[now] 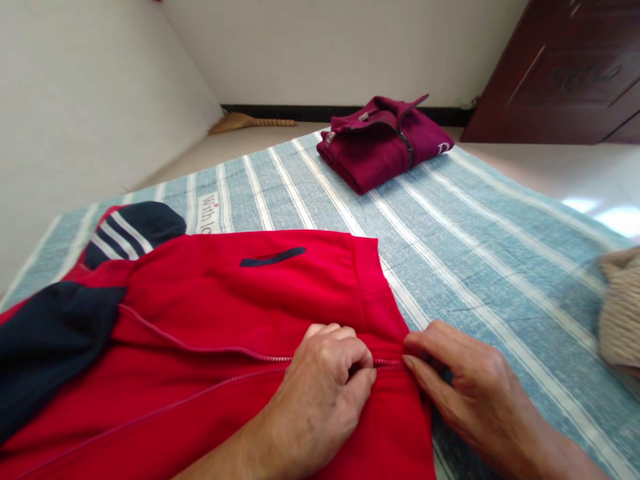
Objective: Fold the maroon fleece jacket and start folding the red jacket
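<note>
A red zip-up jacket (240,293) with navy sleeves lies flat on the striped blue bedsheet (475,253). Its zipper runs across the front towards the hem at the right. My left hand (325,387) is closed in a pinch on the zipper line close to the hem. My right hand (460,380) pinches the hem end of the zipper, fingers pressed together on the red fabric. The two hands are only a few centimetres apart. The zipper pull itself is hidden under my fingers.
A folded maroon jacket (383,143) lies at the far side of the bed. A beige knitted item (620,313) shows at the right edge. A broom (247,122) lies on the floor by the far wall, and a dark wooden door (565,67) stands at upper right.
</note>
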The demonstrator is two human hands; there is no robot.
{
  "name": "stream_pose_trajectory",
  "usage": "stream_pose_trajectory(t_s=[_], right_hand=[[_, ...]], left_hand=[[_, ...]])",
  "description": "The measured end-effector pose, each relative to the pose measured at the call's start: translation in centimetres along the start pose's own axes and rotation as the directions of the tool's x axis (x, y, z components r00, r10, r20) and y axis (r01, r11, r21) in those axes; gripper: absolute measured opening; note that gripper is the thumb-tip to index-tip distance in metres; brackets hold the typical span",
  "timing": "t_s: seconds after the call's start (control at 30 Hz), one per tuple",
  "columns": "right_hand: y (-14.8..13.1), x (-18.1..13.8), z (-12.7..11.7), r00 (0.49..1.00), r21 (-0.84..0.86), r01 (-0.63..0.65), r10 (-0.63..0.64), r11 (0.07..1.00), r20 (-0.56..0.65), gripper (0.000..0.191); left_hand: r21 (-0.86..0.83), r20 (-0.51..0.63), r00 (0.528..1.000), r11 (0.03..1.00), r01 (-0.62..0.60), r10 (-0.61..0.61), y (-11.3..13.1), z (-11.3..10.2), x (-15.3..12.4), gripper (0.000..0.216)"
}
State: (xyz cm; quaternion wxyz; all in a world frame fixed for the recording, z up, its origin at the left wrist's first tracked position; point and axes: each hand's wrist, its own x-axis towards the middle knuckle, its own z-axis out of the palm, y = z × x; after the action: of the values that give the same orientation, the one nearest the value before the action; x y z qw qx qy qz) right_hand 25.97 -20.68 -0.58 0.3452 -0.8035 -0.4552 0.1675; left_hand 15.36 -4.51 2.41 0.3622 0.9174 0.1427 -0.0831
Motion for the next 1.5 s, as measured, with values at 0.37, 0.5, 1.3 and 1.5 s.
stream_pose_trajectory(t_s=[0.37,0.5,1.3,1.5], right_hand=[[0.05,0.00,-0.04,1.000,0.006,-0.002,0.002,1.000,0.018,0.018],[0.04,-0.01,-0.06,1.000,0.014,-0.005,0.005,1.000,0.027,0.018],[-0.03,-0.31,0.20,0.994,0.013,0.084,-0.084,0.996,0.073,0.016],[0.19,-0.33,0.39,0.991,0.004,0.103,-0.103,0.995,0.089,0.015]], left_hand=[[0.009,-0.009,1.000,1.000,-0.006,0.006,-0.02,0.12,-0.06,0.018],[0.035,-0.011,1.000,0.999,-0.003,0.004,0.02,0.20,-0.06,0.018],[0.077,-0.048,0.992,0.990,-0.114,0.118,-0.05,0.57,-0.38,0.020],[0.103,-0.062,0.986,0.984,-0.146,0.153,-0.13,0.90,-0.43,0.022]])
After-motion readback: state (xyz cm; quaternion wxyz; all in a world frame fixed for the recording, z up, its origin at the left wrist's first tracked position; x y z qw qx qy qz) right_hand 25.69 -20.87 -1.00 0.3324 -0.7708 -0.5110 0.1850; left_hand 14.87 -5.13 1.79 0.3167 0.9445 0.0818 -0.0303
